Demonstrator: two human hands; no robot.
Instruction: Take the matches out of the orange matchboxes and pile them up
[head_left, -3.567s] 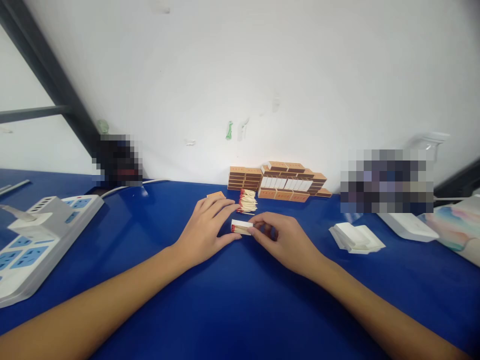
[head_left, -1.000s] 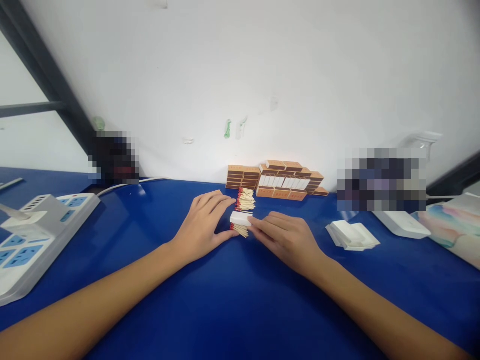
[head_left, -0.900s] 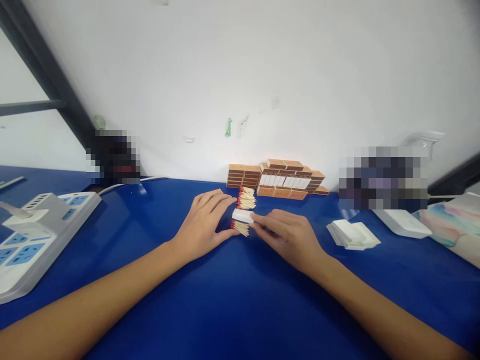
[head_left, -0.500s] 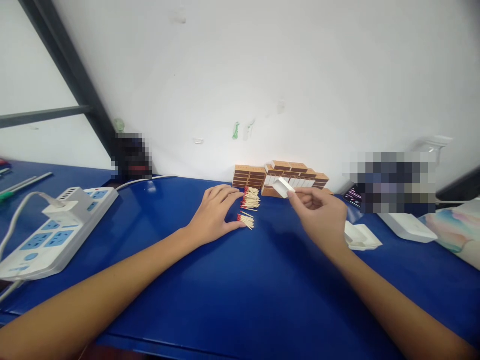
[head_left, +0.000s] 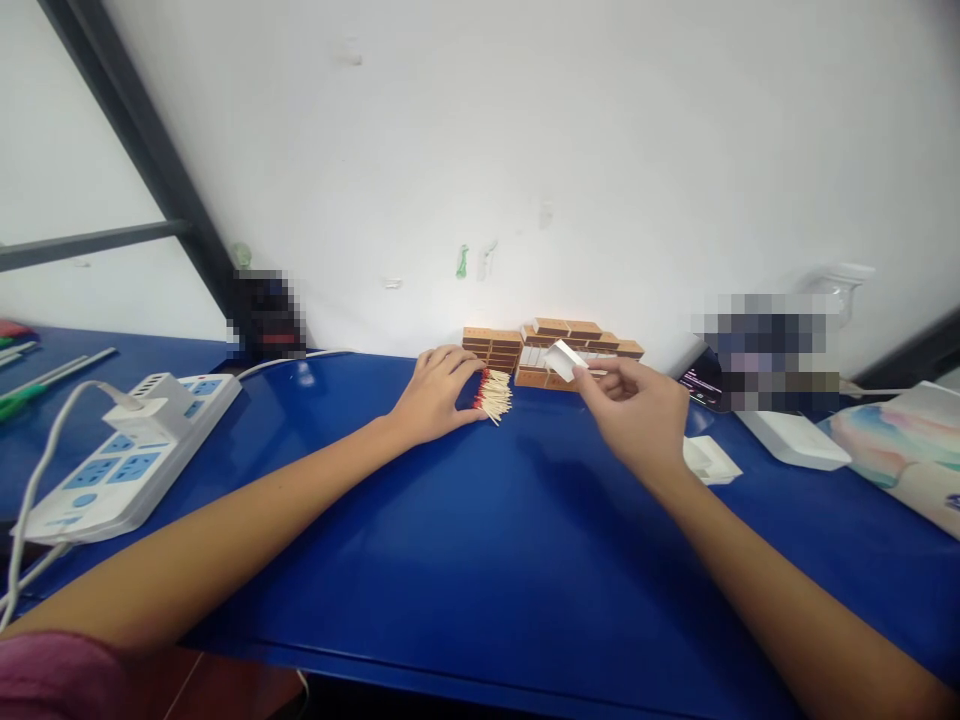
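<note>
Blue table, with brown boxes stacked at its far edge, against the wall. The left hand lies beside the matches, its thumb and fingertips apart and curved around their red-headed end; whether it presses on them cannot be told. Light, even contact at the near and far sides, with the palm low, would likely hold the row square; a hard squeeze could ride sticks over one another. The right hand has thumb and fingers clamped on one end of the white tray, raised in front of the boxes and tilted. A pinch near the end seems apt, since thin walls may buckle; clearance above the matches would avoid brushing them out of line. The few skewed sticks at the near end probably call for a gentle fingertip nudge.

Obscured: two pixelated patches, one at far left and one at far right, cannot be identified. The tray and right hand cover part of the stack, so its boxes cannot be counted. The right hand and wrist partly hide the white pieces on the right. The tray's floor is hard to make out; the left fingers overlap some match heads.
</note>
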